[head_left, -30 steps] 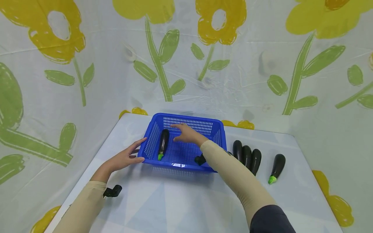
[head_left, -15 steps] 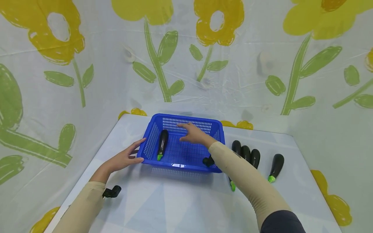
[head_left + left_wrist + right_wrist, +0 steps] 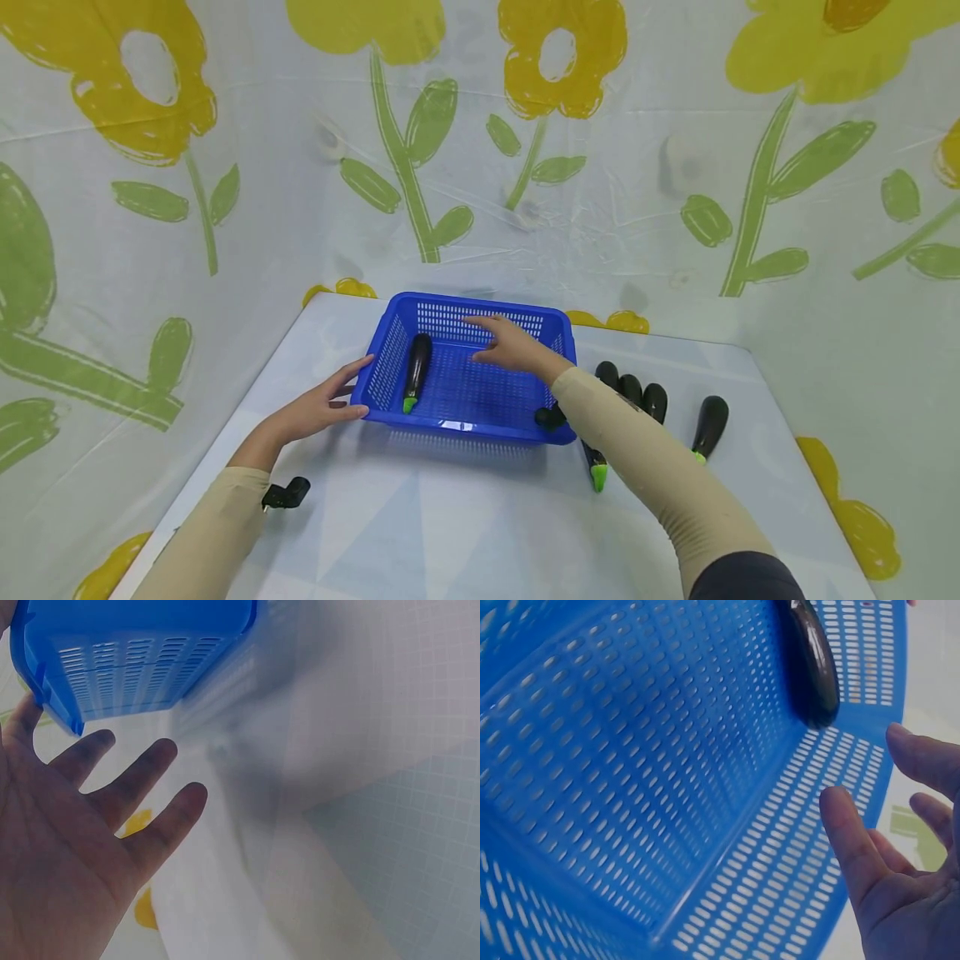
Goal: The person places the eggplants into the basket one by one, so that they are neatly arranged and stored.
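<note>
A blue perforated basket (image 3: 465,426) stands on the table with one dark eggplant (image 3: 417,367) lying along its left side, green stem end towards the front. The left hand (image 3: 318,406) touches the basket's left rim with spread fingers; in the left wrist view the hand (image 3: 82,840) has its fingertips by the basket's corner (image 3: 127,675). Above the inside of the basket hovers the right hand (image 3: 517,346), empty, fingers apart. The right wrist view shows that hand (image 3: 907,855) near the basket wall, apart from the eggplant (image 3: 814,667).
Right of the basket several eggplants (image 3: 655,402) lie side by side, partly hidden by the right forearm. Another eggplant (image 3: 710,423) lies farther right. A flower-printed sheet (image 3: 600,208) hangs behind the table (image 3: 390,533).
The right hand has moved a little to the right over the basket, its forearm now covering more of the eggplants at the right. The left hand stays at the rim.
</note>
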Demonstrator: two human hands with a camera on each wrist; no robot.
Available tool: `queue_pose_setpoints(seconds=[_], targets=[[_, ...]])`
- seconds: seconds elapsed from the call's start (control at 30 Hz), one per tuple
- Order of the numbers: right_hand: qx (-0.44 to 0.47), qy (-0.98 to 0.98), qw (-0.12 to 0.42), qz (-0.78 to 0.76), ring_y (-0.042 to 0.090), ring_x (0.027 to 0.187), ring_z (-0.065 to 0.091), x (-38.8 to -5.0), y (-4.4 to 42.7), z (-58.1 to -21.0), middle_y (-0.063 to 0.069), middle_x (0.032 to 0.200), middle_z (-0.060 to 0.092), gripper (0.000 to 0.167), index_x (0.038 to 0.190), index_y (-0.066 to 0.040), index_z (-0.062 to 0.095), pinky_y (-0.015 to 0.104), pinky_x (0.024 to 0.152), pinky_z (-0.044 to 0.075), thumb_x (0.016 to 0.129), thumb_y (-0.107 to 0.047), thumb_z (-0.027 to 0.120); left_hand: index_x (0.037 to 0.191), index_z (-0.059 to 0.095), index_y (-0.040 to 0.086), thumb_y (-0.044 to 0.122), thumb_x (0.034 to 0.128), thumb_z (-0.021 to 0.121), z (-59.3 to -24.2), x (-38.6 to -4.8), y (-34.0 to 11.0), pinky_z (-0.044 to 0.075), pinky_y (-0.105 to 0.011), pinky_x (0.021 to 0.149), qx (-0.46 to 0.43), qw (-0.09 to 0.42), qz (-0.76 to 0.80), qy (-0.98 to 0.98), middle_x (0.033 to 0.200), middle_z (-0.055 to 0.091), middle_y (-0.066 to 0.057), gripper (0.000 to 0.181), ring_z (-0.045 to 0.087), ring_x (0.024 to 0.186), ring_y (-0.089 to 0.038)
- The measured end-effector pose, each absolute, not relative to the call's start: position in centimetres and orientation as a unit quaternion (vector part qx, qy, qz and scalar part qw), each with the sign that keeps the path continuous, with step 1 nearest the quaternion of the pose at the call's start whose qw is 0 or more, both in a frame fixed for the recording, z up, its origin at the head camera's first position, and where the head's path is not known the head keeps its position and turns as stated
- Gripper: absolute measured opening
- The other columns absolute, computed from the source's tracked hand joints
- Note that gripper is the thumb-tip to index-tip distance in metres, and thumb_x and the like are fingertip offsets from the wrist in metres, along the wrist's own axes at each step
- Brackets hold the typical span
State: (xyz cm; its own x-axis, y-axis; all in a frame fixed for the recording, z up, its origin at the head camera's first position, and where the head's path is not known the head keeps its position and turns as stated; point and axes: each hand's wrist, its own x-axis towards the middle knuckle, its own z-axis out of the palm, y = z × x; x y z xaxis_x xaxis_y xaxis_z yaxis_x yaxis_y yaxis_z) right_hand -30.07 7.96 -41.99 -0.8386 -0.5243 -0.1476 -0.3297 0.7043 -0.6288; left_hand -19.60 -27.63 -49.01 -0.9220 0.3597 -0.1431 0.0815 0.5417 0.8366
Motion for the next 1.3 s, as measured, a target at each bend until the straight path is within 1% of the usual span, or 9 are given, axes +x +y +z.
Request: queue_pose_setpoints(seconds=[0.23, 0.5, 0.67, 0.83, 0.97, 1.1, 1.2, 1.3], targets=[[-0.236, 0.915, 0.146, -0.294, 0.031, 0.119, 0.063, -29.8, 9.6, -41.7, 0.017, 0.159, 0.033, 0.069, 0.157, -0.027, 0.040, 0.043, 0.095, 0.057, 0.097, -0.023, 0.073, 0.164, 0.014, 0.031, 0.040, 0.0967, 0.069, -49.0, -19.6, -27.7, 0.037, -0.063, 0.111, 0.132, 0.151, 0.461, 0.865, 0.168, 0.008, -0.022, 0.088, 0.027, 0.145, -0.056], [-0.227, 0.920, 0.127, -0.293, 0.030, 0.116, 0.065, -29.6, 11.6, -41.3, 0.018, 0.155, 0.039, 0.068, 0.157, -0.026, 0.041, 0.044, 0.094, 0.057, 0.097, -0.027, 0.072, 0.164, 0.014, 0.031, 0.040, 0.0965, 0.069, -49.0, -19.7, -27.6, 0.037, -0.064, 0.111, 0.131, 0.149, 0.460, 0.866, 0.168, 0.007, -0.023, 0.088, 0.026, 0.145, -0.057], [-0.226, 0.919, 0.121, -0.299, 0.033, 0.118, 0.064, -29.6, 13.0, -41.3, 0.019, 0.155, 0.039, 0.068, 0.157, -0.025, 0.041, 0.046, 0.094, 0.057, 0.097, -0.025, 0.072, 0.164, 0.013, 0.031, 0.039, 0.0970, 0.068, -49.0, -19.6, -27.6, 0.037, -0.065, 0.110, 0.134, 0.149, 0.460, 0.865, 0.168, 0.007, -0.023, 0.087, 0.026, 0.145, -0.057], [-0.217, 0.919, 0.117, -0.309, 0.031, 0.116, 0.064, -29.5, 14.2, -41.3, 0.018, 0.155, 0.039, 0.065, 0.156, -0.025, 0.043, 0.046, 0.095, 0.057, 0.098, -0.023, 0.071, 0.164, 0.013, 0.032, 0.038, 0.0970, 0.069, -49.0, -19.5, -27.7, 0.037, -0.066, 0.110, 0.134, 0.148, 0.457, 0.867, 0.168, 0.007, -0.024, 0.087, 0.025, 0.145, -0.058], [-0.214, 0.920, 0.106, -0.311, 0.032, 0.113, 0.064, -29.4, 15.3, -41.2, 0.018, 0.153, 0.041, 0.062, 0.155, -0.023, 0.045, 0.046, 0.091, 0.058, 0.098, -0.022, 0.071, 0.164, 0.013, 0.033, 0.038, 0.0967, 0.069, -49.0, -19.4, -27.7, 0.037, -0.067, 0.109, 0.133, 0.147, 0.456, 0.867, 0.168, 0.008, -0.024, 0.088, 0.025, 0.145, -0.058], [-0.213, 0.919, 0.090, -0.321, 0.033, 0.109, 0.066, -29.5, 16.6, -41.3, 0.021, 0.149, 0.044, 0.060, 0.153, -0.019, 0.048, 0.045, 0.086, 0.059, 0.097, -0.019, 0.070, 0.164, 0.013, 0.032, 0.039, 0.0968, 0.069, -49.0, -19.5, -27.6, 0.036, -0.066, 0.110, 0.133, 0.147, 0.458, 0.867, 0.168, 0.007, -0.024, 0.087, 0.025, 0.145, -0.058], [-0.206, 0.918, 0.085, -0.329, 0.034, 0.107, 0.066, -29.6, 17.5, -41.5, 0.020, 0.144, 0.048, 0.059, 0.152, -0.019, 0.048, 0.044, 0.084, 0.060, 0.098, -0.018, 0.070, 0.164, 0.013, 0.032, 0.040, 0.0967, 0.069, -49.0, -19.5, -27.6, 0.036, -0.066, 0.110, 0.130, 0.145, 0.456, 0.868, 0.168, 0.007, -0.024, 0.088, 0.025, 0.145, -0.057], [-0.198, 0.918, 0.077, -0.335, 0.034, 0.106, 0.066, -29.5, 18.4, -41.6, 0.019, 0.143, 0.049, 0.057, 0.151, -0.017, 0.050, 0.044, 0.084, 0.060, 0.098, -0.017, 0.070, 0.164, 0.013, 0.031, 0.040, 0.0964, 0.069, -49.0, -19.5, -27.5, 0.037, -0.066, 0.109, 0.129, 0.144, 0.453, 0.870, 0.168, 0.008, -0.025, 0.088, 0.026, 0.144, -0.058]])
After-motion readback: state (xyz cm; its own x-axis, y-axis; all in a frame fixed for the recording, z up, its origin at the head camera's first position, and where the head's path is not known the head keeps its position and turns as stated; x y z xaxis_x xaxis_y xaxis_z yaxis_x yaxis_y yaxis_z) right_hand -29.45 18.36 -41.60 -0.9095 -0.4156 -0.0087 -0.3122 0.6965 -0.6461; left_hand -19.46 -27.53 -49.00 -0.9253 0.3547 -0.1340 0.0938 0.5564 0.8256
